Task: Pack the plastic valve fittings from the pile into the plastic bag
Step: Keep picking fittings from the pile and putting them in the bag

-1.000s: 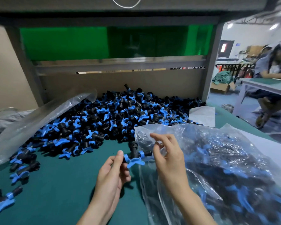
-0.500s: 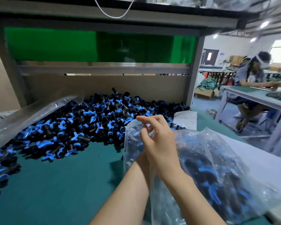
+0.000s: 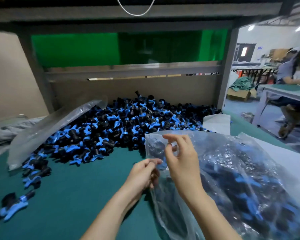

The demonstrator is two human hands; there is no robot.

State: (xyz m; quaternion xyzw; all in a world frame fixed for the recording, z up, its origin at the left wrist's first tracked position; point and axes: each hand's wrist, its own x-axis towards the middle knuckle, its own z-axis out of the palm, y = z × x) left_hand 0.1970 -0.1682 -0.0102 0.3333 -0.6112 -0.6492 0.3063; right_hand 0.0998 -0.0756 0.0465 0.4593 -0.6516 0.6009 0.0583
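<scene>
- Sprawling across the back of the table (image 3: 73, 196), the pile (image 3: 128, 125) lies against a brown board (image 3: 145, 89) and thins out toward the left.
- Each of the fittings (image 3: 71, 149) is a short black tube with a bright blue winged handle (butterfly-shaped, as far as the blur allows).
- They lie tangled at every angle.
- A clear bag (image 3: 249, 170) lies on the table at the right, just in front of the pile, its mouth toward the hands.
- Many black and blue fittings show through its crinkled, glossy film.
- The right hand (image 3: 182, 161) pinches the film at the bag's mouth between thumb and forefinger, the other fingers loosely spread.
- The left hand (image 3: 142, 174) is at the mouth's lower edge with its fingers curled together; whether they grasp the film, a blue piece beside them, or nothing, I cannot tell.
- A spare bag (image 3: 47, 132), flat and clear, leans on the pile's left slope.
- A stray fitting (image 3: 12, 207) lies near the table's left edge, well apart from the pile.
</scene>
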